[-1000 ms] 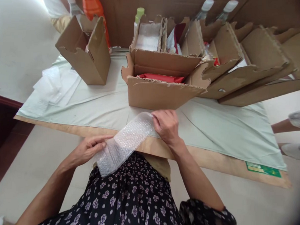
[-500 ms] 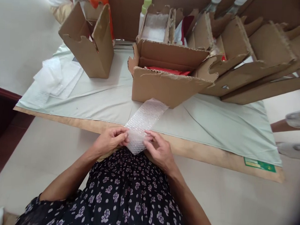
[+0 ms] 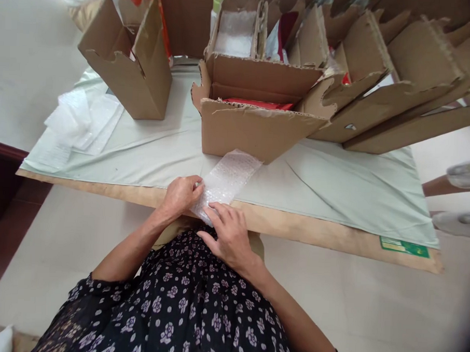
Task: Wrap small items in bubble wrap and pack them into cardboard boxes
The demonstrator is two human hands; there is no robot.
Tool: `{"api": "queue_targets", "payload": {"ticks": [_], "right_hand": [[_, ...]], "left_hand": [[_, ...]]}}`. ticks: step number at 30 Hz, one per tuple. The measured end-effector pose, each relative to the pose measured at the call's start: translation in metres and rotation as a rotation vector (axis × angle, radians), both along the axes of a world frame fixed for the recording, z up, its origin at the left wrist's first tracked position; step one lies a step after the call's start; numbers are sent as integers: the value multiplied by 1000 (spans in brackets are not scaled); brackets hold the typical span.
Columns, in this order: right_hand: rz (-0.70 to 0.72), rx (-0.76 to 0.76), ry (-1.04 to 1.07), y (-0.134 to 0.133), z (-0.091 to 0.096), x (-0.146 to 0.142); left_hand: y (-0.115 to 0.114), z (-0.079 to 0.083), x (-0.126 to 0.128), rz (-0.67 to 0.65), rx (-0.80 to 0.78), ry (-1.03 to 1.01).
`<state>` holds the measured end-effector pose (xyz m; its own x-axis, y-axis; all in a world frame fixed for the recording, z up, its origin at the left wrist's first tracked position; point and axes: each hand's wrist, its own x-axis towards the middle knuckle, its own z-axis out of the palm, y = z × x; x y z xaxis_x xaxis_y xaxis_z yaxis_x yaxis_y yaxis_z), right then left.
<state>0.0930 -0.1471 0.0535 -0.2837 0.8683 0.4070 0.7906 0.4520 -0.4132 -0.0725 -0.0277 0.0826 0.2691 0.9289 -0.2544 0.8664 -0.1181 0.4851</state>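
Note:
A clear bubble wrap pouch lies slantwise over the front edge of the cloth-covered table, its far end against the cardboard box. My left hand is closed at the pouch's left edge, thumb and finger pinched on it. Across the pouch's near end rests my right hand, open, its fingers stretched over the plastic and its thumb held apart. Part of the near end is hidden under the right fingers. Something red shows inside the cardboard box.
More open cardboard boxes stand in a row at the right. Another tall box is at the left, beside several bubble wrap pouches. The table has a bare brown front edge with a green label.
Both hands have shifted from the pouch's near end: the left went up along its edge, and the right moved left and opened flatter over it. The near end now lies flatter.

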Motion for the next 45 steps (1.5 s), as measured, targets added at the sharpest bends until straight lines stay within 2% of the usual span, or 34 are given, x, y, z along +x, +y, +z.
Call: {"api": "queue_targets", "payload": {"ticks": [3, 7, 9, 11, 13, 15, 17, 19, 21, 24, 27, 29, 32, 36, 39, 42, 45], "right_hand": [[-37, -76, -27, 3, -13, -9], [-104, -126, 235, 6, -17, 0], [-136, -212, 376, 5, -13, 8], [-166, -320, 468, 3, -10, 14], [-221, -321, 474, 0, -7, 19], [-287, -170, 381, -3, -4, 22], [-286, -5, 227, -5, -2, 22], [-194, 31, 84, -5, -2, 22], [-116, -21, 12, -2, -4, 22], [-126, -90, 98, 4, -9, 25], [-155, -165, 237, 8, -10, 30], [-189, -154, 239, 10, -8, 33], [-229, -25, 125, 13, -5, 36], [-145, -43, -43, 21, -6, 39], [-137, -100, 4, 29, -10, 43], [-131, -161, 132, 35, -9, 47], [-169, -125, 132, 40, -7, 51]], "left_hand": [[-9, 1, -18, -94, 78, -89], [-33, 3, -50, -429, 262, -328], [-43, 0, -55, -479, 242, -398], [-48, -7, -50, -417, 166, -430], [-47, -14, -39, -299, 101, -429], [-43, -21, -28, -192, 73, -406], [-39, -26, -19, -149, 78, -379], [-36, -27, -15, -165, 124, -345], [-37, -25, -16, -202, 224, -319], [-43, -19, -24, -300, 375, -333], [-45, -17, -27, -395, 389, -356], [-40, -21, -23, -378, 359, -340], [-24, -31, -9, -288, 359, -278], [-14, -37, 0, -196, 446, -256], [-23, -33, -6, -255, 517, -311], [-31, -30, -11, -339, 513, -358], [-21, -33, -7, -273, 460, -336]]}}
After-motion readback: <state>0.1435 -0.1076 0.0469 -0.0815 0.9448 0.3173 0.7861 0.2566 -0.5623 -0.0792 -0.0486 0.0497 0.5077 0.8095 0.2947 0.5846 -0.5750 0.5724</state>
